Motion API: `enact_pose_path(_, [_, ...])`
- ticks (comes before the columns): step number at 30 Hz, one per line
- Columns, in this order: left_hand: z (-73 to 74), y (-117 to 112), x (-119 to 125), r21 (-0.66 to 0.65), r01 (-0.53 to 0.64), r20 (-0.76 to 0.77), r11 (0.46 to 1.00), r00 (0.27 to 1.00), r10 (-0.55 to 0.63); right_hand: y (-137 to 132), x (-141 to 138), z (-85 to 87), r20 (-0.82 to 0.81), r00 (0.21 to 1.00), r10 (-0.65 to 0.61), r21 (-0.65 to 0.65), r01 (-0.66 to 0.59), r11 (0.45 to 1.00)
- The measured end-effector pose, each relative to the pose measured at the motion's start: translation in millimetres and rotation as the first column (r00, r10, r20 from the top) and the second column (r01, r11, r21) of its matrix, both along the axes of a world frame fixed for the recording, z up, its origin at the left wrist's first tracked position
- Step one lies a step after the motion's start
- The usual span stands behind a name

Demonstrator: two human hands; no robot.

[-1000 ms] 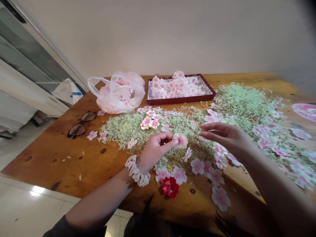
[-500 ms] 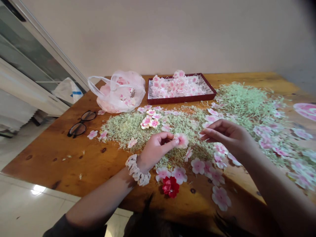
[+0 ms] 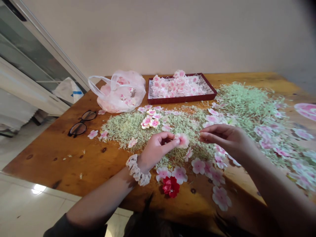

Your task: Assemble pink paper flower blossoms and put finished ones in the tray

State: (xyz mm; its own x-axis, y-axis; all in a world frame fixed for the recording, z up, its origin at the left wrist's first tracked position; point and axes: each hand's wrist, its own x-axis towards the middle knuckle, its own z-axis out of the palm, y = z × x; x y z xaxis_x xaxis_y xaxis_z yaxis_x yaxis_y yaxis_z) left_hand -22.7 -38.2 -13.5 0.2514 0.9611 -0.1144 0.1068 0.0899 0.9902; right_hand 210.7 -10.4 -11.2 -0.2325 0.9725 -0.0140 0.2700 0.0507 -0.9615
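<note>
Here we are at the wooden worktop [image 3: 49, 164], and the action is right in the middle of it: the left hand [image 3: 158, 153] is closed in a tight pinch on a pink-and-white artificial blossom [image 3: 183, 141], gripping it from the side, with the flower standing just past the fingers. Over on the other side, the right hand [image 3: 228, 140] is open and hovering, its fingertips [image 3: 201, 135] pointing toward that blossom, close but not touching it. Both hands are working above a wide spread of pale green shredded fibre [image 3: 128, 133], with a second, thicker heap [image 3: 247, 100] further right. A cream scrunchie [image 3: 136, 170] sits around the left wrist. Loose blossoms [image 3: 198, 166] are scattered across the worktop near the hands, and just below the left hand lies a single deep red flower [image 3: 171, 186]. Further back, a dark red tray [image 3: 182, 97] is piled high with more blossoms, beside a translucent plastic bag [image 3: 118, 98] holding pink ones, and a pair of black-framed glasses [image 3: 80, 122] lies folded out on the left of the worktop.
</note>
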Motion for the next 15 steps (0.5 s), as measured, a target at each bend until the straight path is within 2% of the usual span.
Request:
enact_pose_path(4, [1.3, -2, 1, 0.036, 0.011, -0.010, 0.999, 1.000, -0.011, -12, -14, 9.4, 0.113, 0.993, -0.033, 0.247, 0.004, 0.969])
enact_pose_path(6, [2.0, -3, 3, 0.019, 0.033, 0.000, 0.999, 0.999, -0.033, -21, -21, 17.7, 0.159, 0.987, 0.001, 0.357, -0.058, 0.932])
enact_pose_path(8, [2.4, -4, 4, 0.002, 0.048, 0.017, 0.999, 0.999, -0.048, -30, -28, 24.2, 0.205, 0.976, 0.071, 0.465, -0.161, 0.871])
enact_pose_path(10, [2.6, -4, 5, 0.023, 0.055, 0.019, 0.998, 0.998, -0.055, -36, -32, 26.1, 0.258, 0.959, 0.113, 0.567, -0.245, 0.787])
enact_pose_path(12, [2.9, -6, 5, 0.077, 0.048, -0.001, 0.996, 0.999, -0.048, -38, -34, 23.0, 0.292, 0.950, 0.112, 0.640, -0.281, 0.715])
enact_pose_path(15, [3.6, -9, 6, 0.168, 0.030, -0.068, 0.985, 0.998, -0.019, -37, -35, 14.5, 0.324, 0.942, 0.086, 0.698, -0.299, 0.651])
